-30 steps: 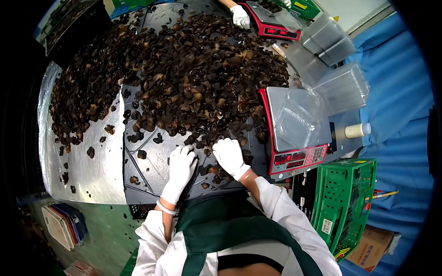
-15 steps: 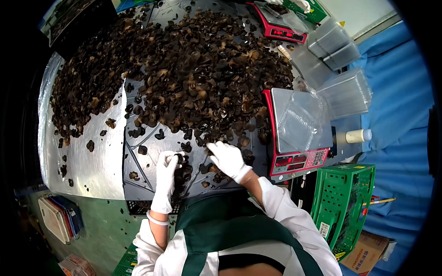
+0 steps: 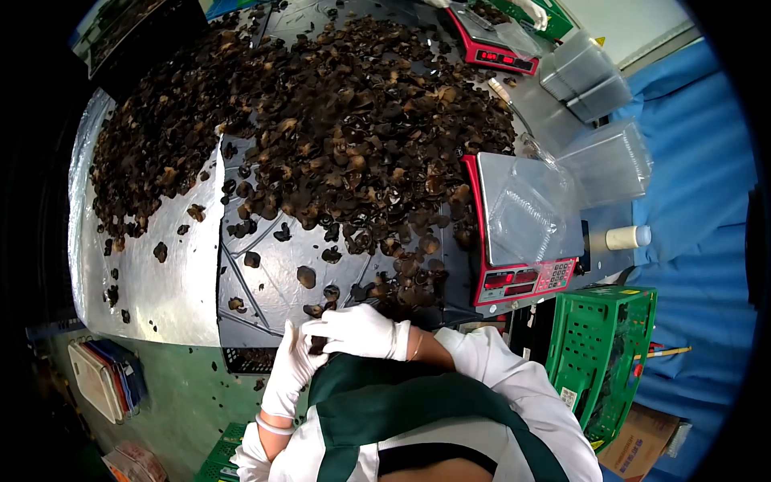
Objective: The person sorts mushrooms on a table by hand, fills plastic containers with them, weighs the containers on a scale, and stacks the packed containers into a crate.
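Observation:
Dark brown fungus pieces (image 3: pixel 361 136) lie in a broad heap across the table, with loose ones scattered near its front edge. Both my hands wear white gloves and meet at that edge. A small dark piece (image 3: pixel 318 345) sits between their fingertips. My left hand (image 3: pixel 291 365) is closed on this piece from the left. My right hand (image 3: pixel 357 331) reaches across from the right, its fingers pressed together at the same piece. To the right, a red scale (image 3: pixel 526 277) carries a clear plastic container (image 3: pixel 526 217).
Clear containers (image 3: pixel 606 165) stand behind the scale, beside a white bottle (image 3: pixel 628 238). A green crate (image 3: pixel 590 345) is at the lower right. Across the table are a second red scale (image 3: pixel 502 58) and a co-worker's gloved hand (image 3: pixel 532 11). A black crate (image 3: pixel 249 361) sits below the front edge.
My right hand has moved down and left from the heap to meet my left hand. My left hand has dropped toward the table edge. More pieces lie near the front.

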Motion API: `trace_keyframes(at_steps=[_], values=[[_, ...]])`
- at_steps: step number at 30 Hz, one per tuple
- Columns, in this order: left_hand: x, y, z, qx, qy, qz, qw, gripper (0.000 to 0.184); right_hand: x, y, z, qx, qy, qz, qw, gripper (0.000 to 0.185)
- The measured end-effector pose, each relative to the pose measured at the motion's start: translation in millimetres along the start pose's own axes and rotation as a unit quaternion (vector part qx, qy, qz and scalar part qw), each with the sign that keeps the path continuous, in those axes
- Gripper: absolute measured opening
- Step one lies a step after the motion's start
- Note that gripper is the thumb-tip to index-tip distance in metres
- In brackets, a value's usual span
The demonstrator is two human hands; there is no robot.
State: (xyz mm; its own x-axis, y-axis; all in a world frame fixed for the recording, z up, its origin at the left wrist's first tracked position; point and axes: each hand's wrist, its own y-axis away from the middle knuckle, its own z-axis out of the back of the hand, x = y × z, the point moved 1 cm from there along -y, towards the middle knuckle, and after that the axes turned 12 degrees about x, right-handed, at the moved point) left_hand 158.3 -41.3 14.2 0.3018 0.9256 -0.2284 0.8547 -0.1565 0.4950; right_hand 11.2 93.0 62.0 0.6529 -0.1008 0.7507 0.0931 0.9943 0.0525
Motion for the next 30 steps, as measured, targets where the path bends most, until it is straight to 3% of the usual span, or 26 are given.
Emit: trace_keyframes(at_steps=[1,2,4,5,6,7,8,9,10,11,13,14,16,18,21,23,26,28,29,30], values=[[4,7,10,-0.029,0.021,-0.018,0.999,0.051,1,-2,0,0.046,0.031,-0.018,0.998,0.034],[7,15,18,-0.026,-0.001,-0.028,0.999,0.046,-2,0,8,0.021,0.057,-0.013,0.998,0.037],[6,37,25,-0.035,-0.032,-0.042,0.998,0.036,-18,13,33,-0.129,-0.114,0.009,0.985,0.023],[1,48,45,0.014,-0.016,-0.041,0.999,0.034,-25,25,52,-0.15,-0.173,-0.04,0.973,0.021],[-10,61,43,-0.018,-0.136,-0.028,0.99,0.032,-40,39,69,-0.171,-0.104,-0.071,0.977,0.022],[-23,76,36,-0.05,-0.255,-0.015,0.966,0.029,-60,52,71,-0.259,-0.115,-0.104,0.953,0.022],[-37,84,40,-0.079,-0.525,0.001,0.847,0.026,-69,66,80,-0.282,-0.104,-0.198,0.933,0.023],[-46,89,42,-0.1,-0.749,0.016,0.655,0.023,-87,82,78,-0.269,-0.117,-0.252,0.922,0.029],[-46,95,37,-0.191,-0.879,-0.001,0.437,0.022,-100,95,69,-0.258,-0.024,-0.258,0.931,0.034],[-52,88,21,-0.207,-0.856,-0.02,0.473,0.024,-108,102,61,-0.244,0.071,-0.261,0.931,0.04],[-49,65,-6,-0.205,-0.688,-0.116,0.686,0.027,-109,108,44,-0.199,0.146,-0.293,0.924,0.05],[-43,50,-1,-0.187,-0.706,-0.17,0.661,0.033,-112,111,33,-0.167,0.15,-0.315,0.922,0.053],[-29,18,0,-0.17,-0.792,-0.225,0.541,0.053,-110,117,18,-0.203,0.168,-0.281,0.923,0.045],[-15,-11,13,-0.135,-0.823,-0.212,0.509,0.078,-109,121,9,-0.249,0.103,-0.269,0.925,0.035],[-4,-38,3,-0.036,-0.843,-0.204,0.497,0.097,-95,121,10,-0.226,0.074,-0.25,0.939,0.045],[3,-55,-5,0.024,-0.852,-0.197,0.484,0.102,-86,118,5,-0.19,0.109,-0.256,0.942,0.075],[13,-81,-28,0.082,-0.857,-0.179,0.476,0.101,-66,103,0,-0.161,0.144,-0.24,0.946,0.092],[18,-94,-38,0.118,-0.876,-0.168,0.436,0.095,-62,97,-3,-0.17,0.189,-0.239,0.937,0.081],[19,-100,-38,0.122,-0.898,-0.173,0.386,0.083,-62,96,-3,-0.173,0.205,-0.245,0.932,0.074],[20,-103,-31,0.121,-0.895,-0.2,0.38,0.074,-69,99,-6,-0.174,0.204,-0.246,0.931,0.074]])
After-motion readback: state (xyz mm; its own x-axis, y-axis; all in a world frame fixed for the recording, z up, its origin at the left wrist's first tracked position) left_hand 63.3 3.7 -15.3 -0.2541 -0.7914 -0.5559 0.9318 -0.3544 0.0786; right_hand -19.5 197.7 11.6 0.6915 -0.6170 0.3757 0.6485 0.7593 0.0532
